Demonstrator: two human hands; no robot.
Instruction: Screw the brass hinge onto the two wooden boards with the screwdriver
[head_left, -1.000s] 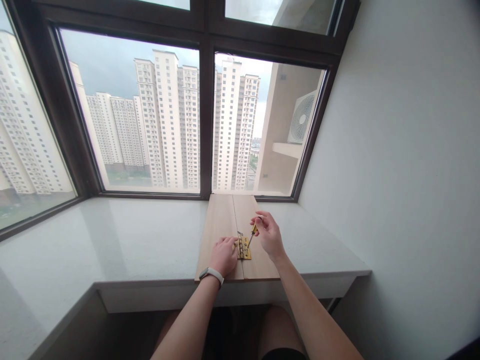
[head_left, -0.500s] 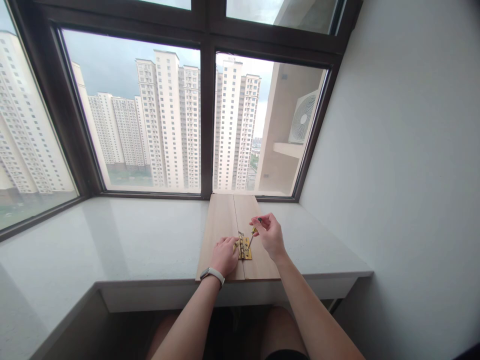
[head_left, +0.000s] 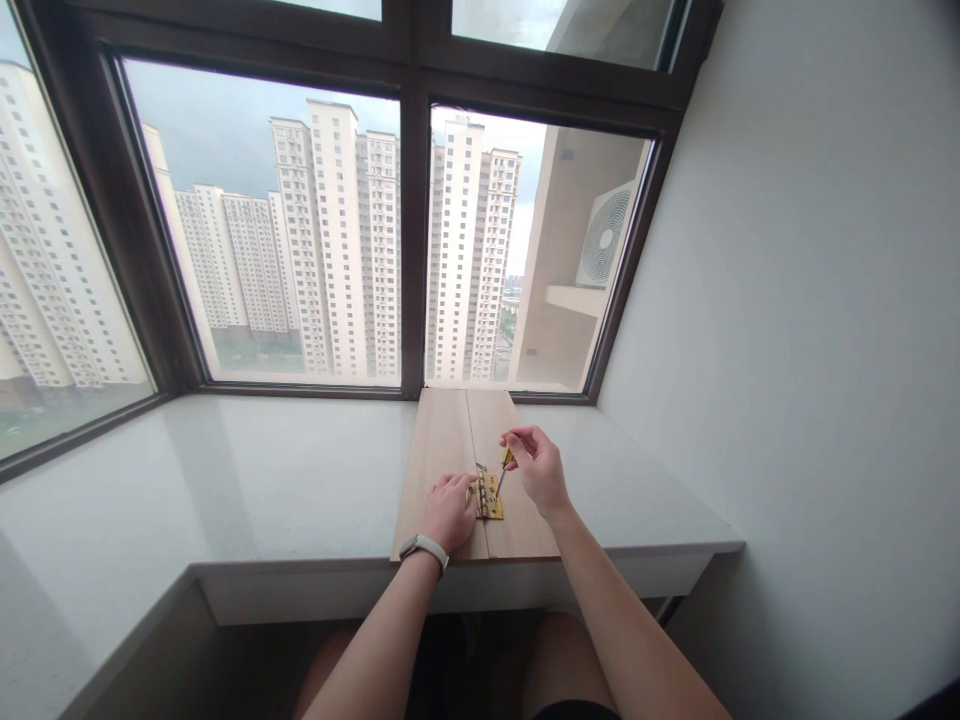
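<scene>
Two light wooden boards [head_left: 442, 432] lie side by side on the sill with a narrow seam between them. A brass-coloured hinge [head_left: 491, 497] lies open across that seam. My left hand [head_left: 450, 510] rests on the left board with its fingers laid out, their tips at the hinge's left leaf, which they partly cover. My right hand [head_left: 538, 468] is closed round the yellow handle of a screwdriver [head_left: 508, 458]. Its shaft slants down to the hinge's right leaf, where the tip meets a screw hole or screw too small to make out.
Some small screws [head_left: 481, 467] lie just beyond the hinge on the boards. The white sill [head_left: 300, 480] runs along the dark window frame [head_left: 414, 250], and its front edge is above my knees. A pale wall [head_left: 810, 300] rises on the right.
The fingers of my right hand have shifted around the screwdriver handle, and the handle's dark end is now covered. My left hand and the hinge have stayed in place.
</scene>
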